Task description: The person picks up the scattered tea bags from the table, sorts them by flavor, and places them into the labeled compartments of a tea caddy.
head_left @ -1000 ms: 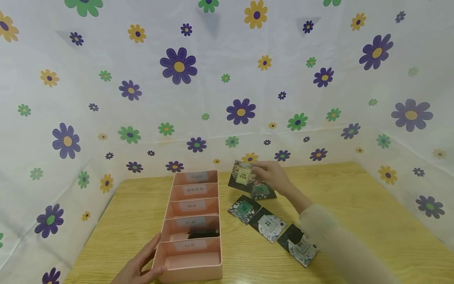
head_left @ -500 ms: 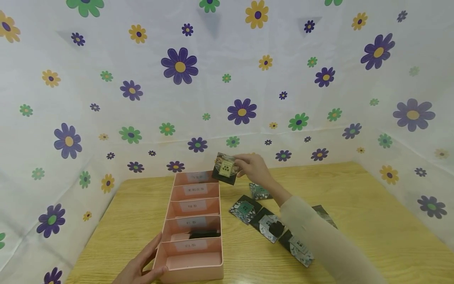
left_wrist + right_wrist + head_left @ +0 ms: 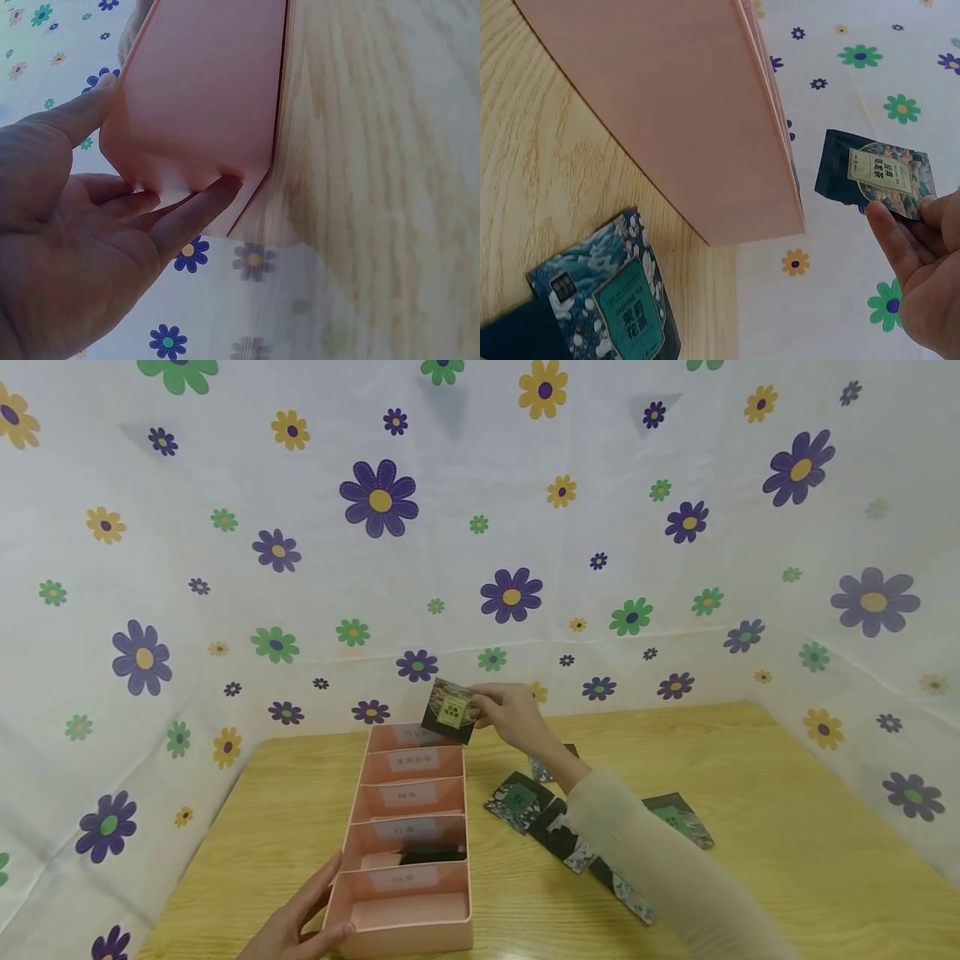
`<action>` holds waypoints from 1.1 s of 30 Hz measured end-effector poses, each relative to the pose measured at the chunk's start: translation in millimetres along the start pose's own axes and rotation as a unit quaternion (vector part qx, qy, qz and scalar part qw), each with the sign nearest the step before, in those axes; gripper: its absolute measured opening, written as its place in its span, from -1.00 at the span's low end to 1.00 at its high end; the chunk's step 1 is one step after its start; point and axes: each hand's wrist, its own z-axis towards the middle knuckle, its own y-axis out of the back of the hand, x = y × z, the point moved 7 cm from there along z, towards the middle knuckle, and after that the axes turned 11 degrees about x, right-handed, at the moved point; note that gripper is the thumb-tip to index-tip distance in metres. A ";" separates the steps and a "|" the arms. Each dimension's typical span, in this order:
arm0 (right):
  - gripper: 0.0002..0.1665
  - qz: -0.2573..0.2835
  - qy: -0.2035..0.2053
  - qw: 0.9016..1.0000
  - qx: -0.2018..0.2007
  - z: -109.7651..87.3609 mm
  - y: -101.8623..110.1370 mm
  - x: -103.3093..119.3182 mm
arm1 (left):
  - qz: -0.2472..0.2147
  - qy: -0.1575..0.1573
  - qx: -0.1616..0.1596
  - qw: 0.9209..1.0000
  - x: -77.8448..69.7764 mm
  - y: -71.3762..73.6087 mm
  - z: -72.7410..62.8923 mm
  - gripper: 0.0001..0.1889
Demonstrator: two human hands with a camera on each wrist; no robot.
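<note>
We pinch a dark sachet (image 3: 446, 712) with our right hand (image 3: 513, 710) at the far end of the pink box (image 3: 412, 937); our left hand (image 3: 294, 917), loosely spread, touches its near-left corner. Other sachets (image 3: 517, 803) lie right of it.

Packets (image 3: 517, 802) on table (image 3: 262, 827), right of box (image 3: 408, 937)

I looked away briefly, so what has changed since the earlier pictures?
The right grip carried the yellow-labelled packet left, from beside the pink box to its far end, keeping hold. The left grip stayed on the box, which hasn't moved.
</note>
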 end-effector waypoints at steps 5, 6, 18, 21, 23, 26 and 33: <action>-0.67 0.004 0.021 1.000 -0.007 2.9 -12.5 6.3 | -0.003 0.000 0.003 1.000 1.4 0.4 0.4 -0.08; -0.68 -0.002 0.025 1.000 -0.011 3.2 -15.1 7.3 | -0.004 0.000 0.003 1.000 1.5 0.3 0.3 -0.08; -0.67 -0.145 0.046 0.988 0.030 -2.4 -43.1 4.5 | -0.007 -0.001 0.002 1.000 1.9 -1.1 0.7 -0.08; -0.69 -0.185 0.067 0.979 0.046 -3.7 -49.9 4.3 | -0.006 -0.002 0.001 1.000 1.7 -0.8 0.5 -0.07; -0.71 -0.207 0.082 0.973 0.052 -4.2 -54.3 4.1 | -0.005 -0.003 0.001 1.000 1.4 -0.8 0.6 -0.08; -0.74 -0.229 0.102 0.966 0.060 -4.3 -60.5 4.0 | -0.002 -0.004 0.000 1.000 1.0 -0.7 0.7 -0.07; -0.66 -0.313 0.107 0.942 0.064 -2.8 -70.2 3.1 | -0.002 -0.007 -0.001 1.000 1.3 -1.1 1.0 -0.07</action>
